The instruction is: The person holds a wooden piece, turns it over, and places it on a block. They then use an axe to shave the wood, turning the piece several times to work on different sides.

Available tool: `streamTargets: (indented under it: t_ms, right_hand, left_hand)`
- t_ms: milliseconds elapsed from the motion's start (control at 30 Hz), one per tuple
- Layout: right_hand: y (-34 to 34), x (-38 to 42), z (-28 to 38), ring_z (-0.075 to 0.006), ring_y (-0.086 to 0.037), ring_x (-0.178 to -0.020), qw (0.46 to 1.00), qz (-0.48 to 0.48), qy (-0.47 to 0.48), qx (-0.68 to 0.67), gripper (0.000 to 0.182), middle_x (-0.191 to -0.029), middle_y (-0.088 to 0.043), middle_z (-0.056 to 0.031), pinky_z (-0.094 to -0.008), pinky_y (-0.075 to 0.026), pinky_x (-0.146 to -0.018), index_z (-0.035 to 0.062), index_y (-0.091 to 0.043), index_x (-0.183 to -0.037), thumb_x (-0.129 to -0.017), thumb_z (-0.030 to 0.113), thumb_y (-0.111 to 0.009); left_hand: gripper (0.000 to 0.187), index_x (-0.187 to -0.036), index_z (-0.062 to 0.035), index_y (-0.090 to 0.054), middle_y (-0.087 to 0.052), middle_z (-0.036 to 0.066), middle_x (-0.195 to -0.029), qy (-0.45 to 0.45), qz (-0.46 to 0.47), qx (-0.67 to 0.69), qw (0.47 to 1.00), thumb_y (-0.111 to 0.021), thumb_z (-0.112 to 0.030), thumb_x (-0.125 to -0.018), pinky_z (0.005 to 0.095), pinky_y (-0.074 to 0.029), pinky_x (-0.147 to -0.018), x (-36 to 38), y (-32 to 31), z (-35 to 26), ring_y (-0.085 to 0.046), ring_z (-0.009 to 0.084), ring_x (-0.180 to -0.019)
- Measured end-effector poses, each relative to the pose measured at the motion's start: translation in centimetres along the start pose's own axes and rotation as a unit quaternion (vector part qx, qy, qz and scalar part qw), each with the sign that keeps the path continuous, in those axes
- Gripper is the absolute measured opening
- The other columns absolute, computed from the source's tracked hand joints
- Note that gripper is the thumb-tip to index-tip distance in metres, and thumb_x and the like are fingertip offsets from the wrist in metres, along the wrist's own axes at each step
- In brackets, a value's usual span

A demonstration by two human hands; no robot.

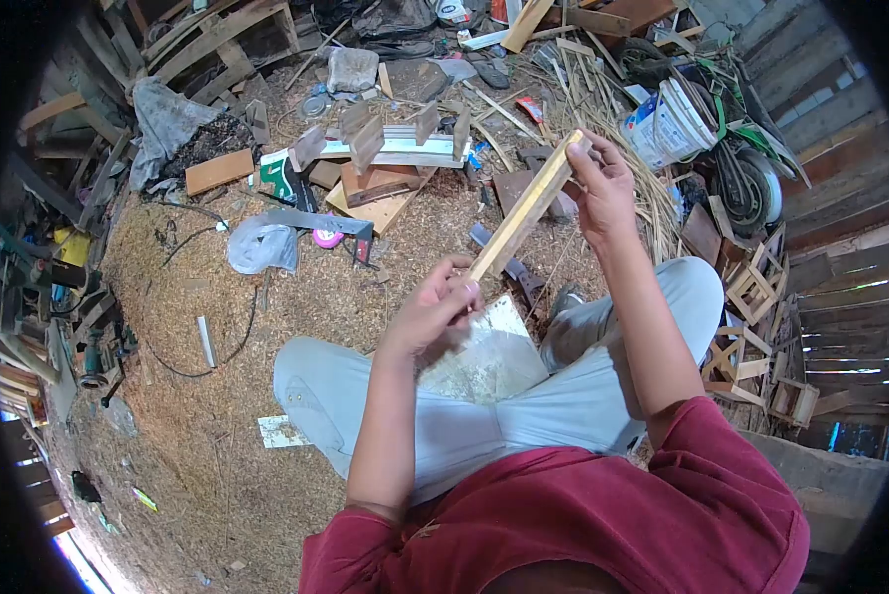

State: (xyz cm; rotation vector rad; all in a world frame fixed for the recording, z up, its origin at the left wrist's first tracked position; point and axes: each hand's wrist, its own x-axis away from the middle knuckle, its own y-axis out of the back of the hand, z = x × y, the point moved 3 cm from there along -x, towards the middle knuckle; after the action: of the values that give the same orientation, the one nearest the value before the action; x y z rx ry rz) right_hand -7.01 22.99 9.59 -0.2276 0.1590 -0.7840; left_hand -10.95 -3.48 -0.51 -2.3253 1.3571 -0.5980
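Observation:
A narrow wooden board [526, 210] is held up at a slant in front of me, one long edge pale and yellowish. My left hand [439, 303] grips its lower end, thumb on top. Around the upper end closes my right hand [603, 188], with the thumb near the tip. Below the board, a worn whitish panel [484, 361] lies between my crossed legs. A hand saw's dark handle [526, 282] shows on the ground just past the panel. Farther off, a metal square [321, 220] lies near a pink tape measure [328, 239].
Wood shavings cover the ground [207, 426]. Ahead are upright wooden blocks [368, 144] by a white rail, a reddish-brown board [219, 171] and a plastic bag [262, 245]. To the right stand a white bucket [670, 124], a motorbike wheel [749, 188] and small wooden frames [756, 284].

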Motion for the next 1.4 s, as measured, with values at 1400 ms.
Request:
streamTargets:
  t_ms: [1400]
  right_hand:
    - [-1.6,-2.6,-3.5,-0.0289,-0.072,-0.096,0.915,0.131,0.043,0.378,0.035,-0.106,-0.074,-0.0178,-0.0393,-0.055,-0.087,0.0005,-0.069,-0.113,-0.092,0.029,-0.072]
  left_hand:
    - [0.042,-0.126,0.0032,-0.066,-0.062,0.012,-0.095,-0.219,-0.385,-0.441,0.781,-0.072,-0.010,-0.086,0.0355,-0.051,-0.079,1.0,6.4,1.1,-0.062,0.0233,-0.086]
